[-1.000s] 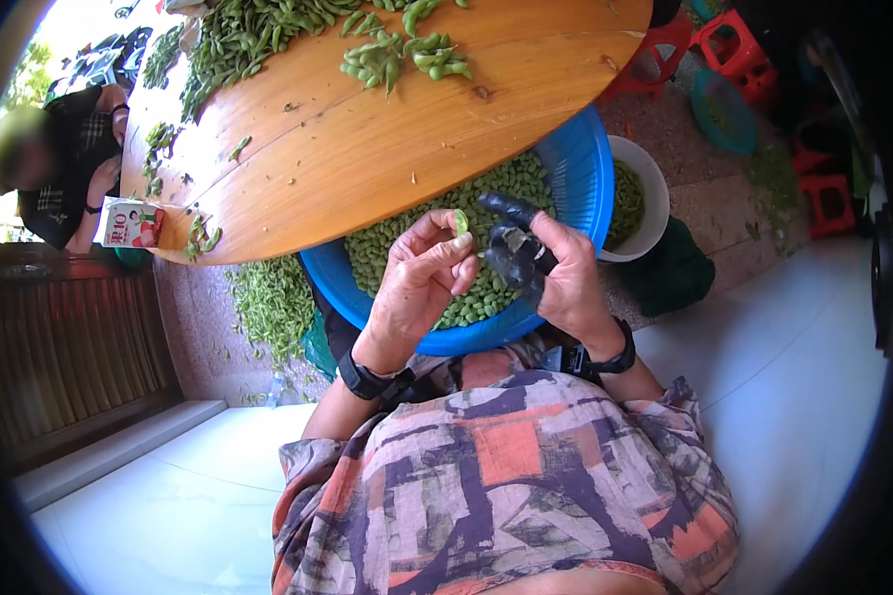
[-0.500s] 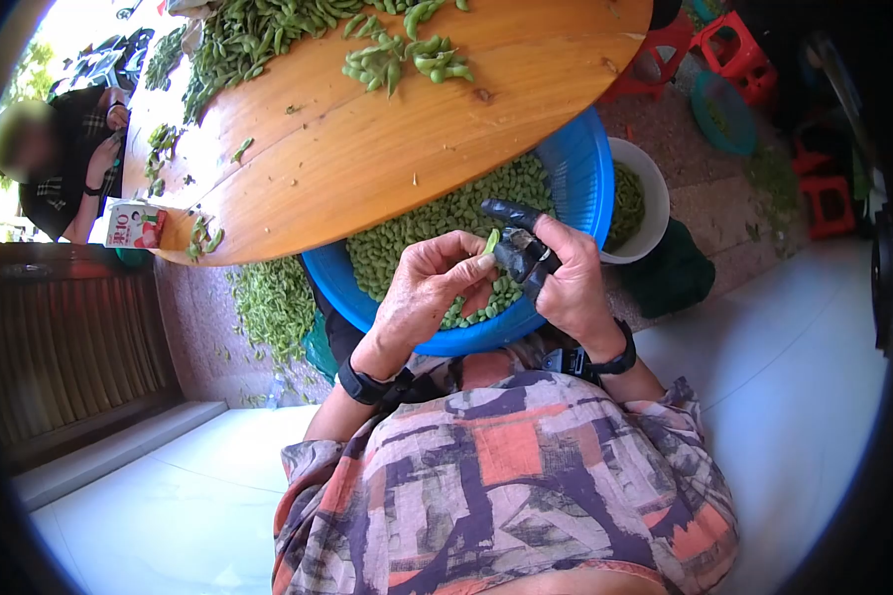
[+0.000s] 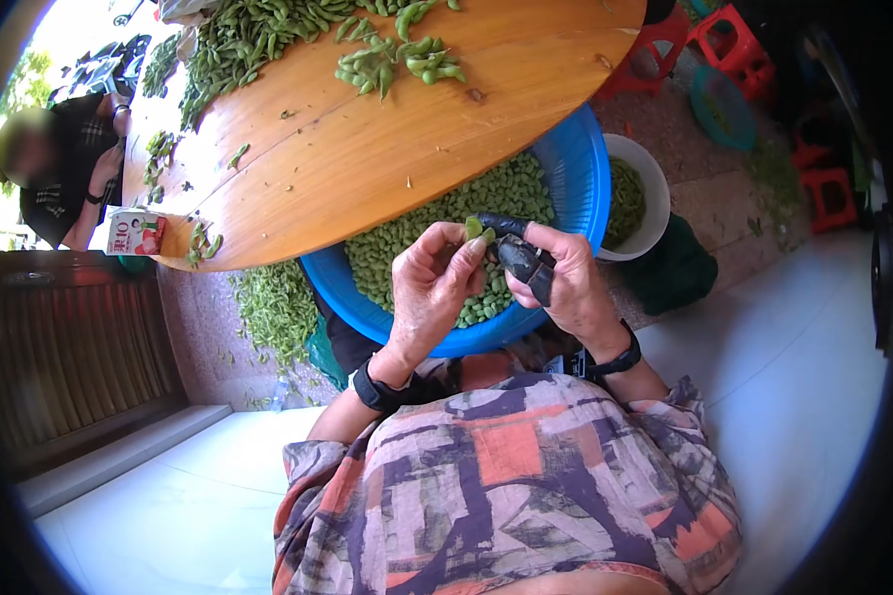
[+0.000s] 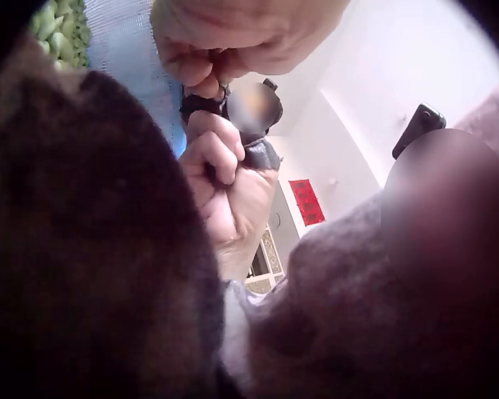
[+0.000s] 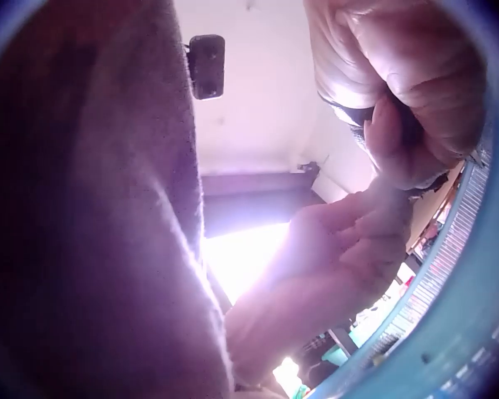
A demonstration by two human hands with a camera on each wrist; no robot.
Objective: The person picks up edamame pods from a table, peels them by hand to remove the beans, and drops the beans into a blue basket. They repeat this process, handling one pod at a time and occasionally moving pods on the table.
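Note:
My left hand (image 3: 427,288) pinches a small green soybean pod (image 3: 474,229) between thumb and forefinger. Black coverings wrap the thumb and some fingers of my right hand (image 3: 572,288), which grips the pod's right end with its covered fingertips. Both hands meet over a blue plastic basin (image 3: 592,164) holding many shelled green beans (image 3: 377,256). In the left wrist view, the curled right hand (image 4: 233,187) lies against the left hand (image 4: 249,37). The right wrist view has the fingers of the right hand (image 5: 407,91) folded in; the pod is hidden there.
A wooden table (image 3: 367,149) overhangs the basin, bearing heaps of pods (image 3: 253,45) and a small carton (image 3: 134,233). A white bucket (image 3: 655,188) stands at the right, red stools (image 3: 729,45) beyond. Pods (image 3: 276,307) cover the floor at left. Another person (image 3: 64,178) sits across.
The right hand's covered fingers have come in from the right and closed onto the pod. The left hand dipped slightly, then rose again, still pinching the pod.

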